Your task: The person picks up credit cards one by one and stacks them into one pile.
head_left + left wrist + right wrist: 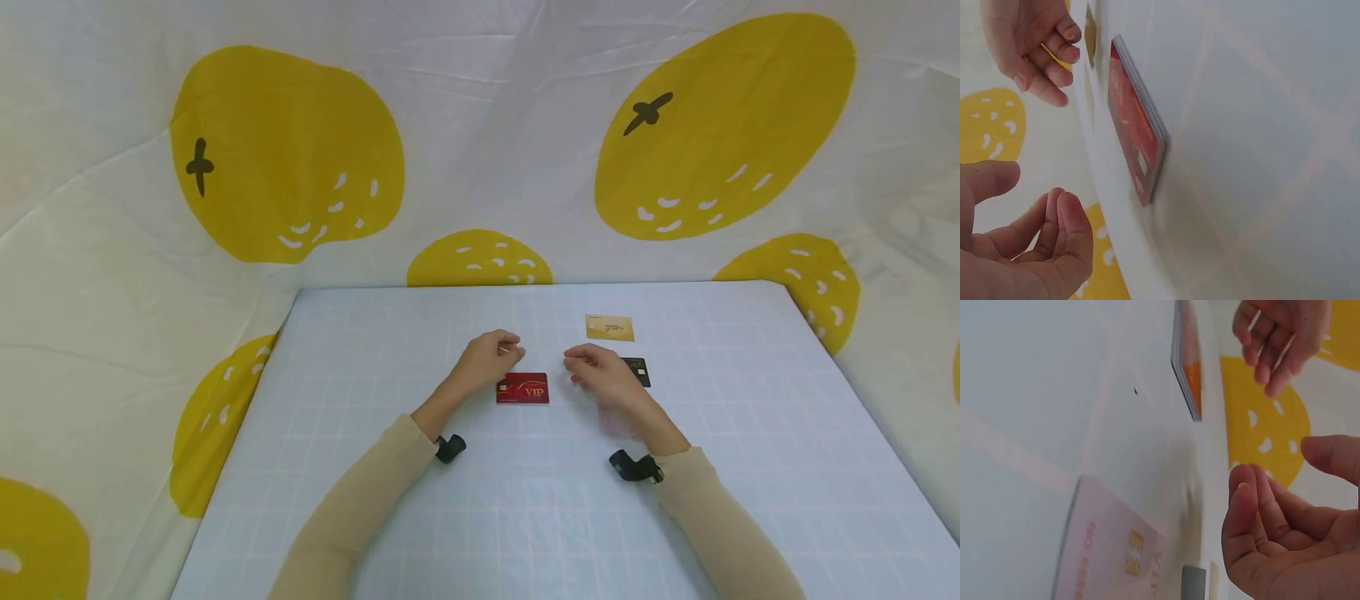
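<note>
A small stack of cards point(523, 389) lies flat on the table, its top one red and marked VIP; several edges show in the left wrist view point(1138, 119). My left hand point(487, 357) hovers just beyond its left end, fingers loosely bent, thumb apart from them, holding nothing. To the right, my right hand point(607, 379) hangs over the table, also with nothing between thumb and fingers. Beneath it lies a pale pink card point(1110, 544) with a chip, partly hidden by the wrist in the head view. A black card point(637, 372) pokes out behind that hand.
Farther back lies a gold card point(610, 327). The table point(480, 517) wears a pale grid-patterned cover. Behind it hangs a white curtain point(495, 125) with yellow fruit prints. Black wrist cameras point(450, 448) sit at both sleeve cuffs.
</note>
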{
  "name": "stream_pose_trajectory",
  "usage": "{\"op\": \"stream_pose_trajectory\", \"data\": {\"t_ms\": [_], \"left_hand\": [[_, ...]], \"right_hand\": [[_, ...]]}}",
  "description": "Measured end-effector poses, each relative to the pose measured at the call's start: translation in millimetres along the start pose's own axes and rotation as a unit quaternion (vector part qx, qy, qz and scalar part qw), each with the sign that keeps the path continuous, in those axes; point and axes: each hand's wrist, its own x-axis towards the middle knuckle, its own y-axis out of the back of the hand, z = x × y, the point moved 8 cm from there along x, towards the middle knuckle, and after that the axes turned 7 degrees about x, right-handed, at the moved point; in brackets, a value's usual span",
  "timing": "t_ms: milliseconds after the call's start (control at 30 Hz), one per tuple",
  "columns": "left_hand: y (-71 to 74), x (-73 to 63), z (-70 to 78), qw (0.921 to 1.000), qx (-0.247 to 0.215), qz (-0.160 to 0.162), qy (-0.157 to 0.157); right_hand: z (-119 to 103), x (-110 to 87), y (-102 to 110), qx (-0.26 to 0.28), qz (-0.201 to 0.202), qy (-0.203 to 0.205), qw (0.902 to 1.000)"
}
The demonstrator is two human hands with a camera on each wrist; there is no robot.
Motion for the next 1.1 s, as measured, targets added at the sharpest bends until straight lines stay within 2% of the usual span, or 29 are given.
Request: {"op": "stream_pose_trajectory", "data": {"t_ms": [300,433,633,733,900,1100], "left_hand": [[-26.5,42.4,41.4,0.9998,0.002,-0.009,-0.015],[-36.1,58.1,53.6,0.9996,-0.004,-0.004,-0.028],[-49.5,80.5,55.7,0.9999,0.004,0.001,-0.01],[-54.9,89.1,56.1,0.9999,0.009,-0.002,-0.011],[-60.6,99.3,58.6,0.9996,0.02,-0.011,-0.017],[-67.2,106.9,64.9,0.9984,0.042,-0.022,-0.03]], "right_hand": [[-7.0,9.2,32.9,0.013,0.022,0.06,0.9979],[-2.8,16.9,47.8,0.01,0.04,0.074,0.9964],[9.2,25.8,75.2,-0.004,0.074,0.055,0.9957],[14.2,30.9,89.0,-0.01,0.094,0.047,0.9944],[21.1,42.4,109.6,-0.028,0.121,0.039,0.9915],[31.5,53.8,125.9,-0.053,0.13,0.019,0.9899]]}}
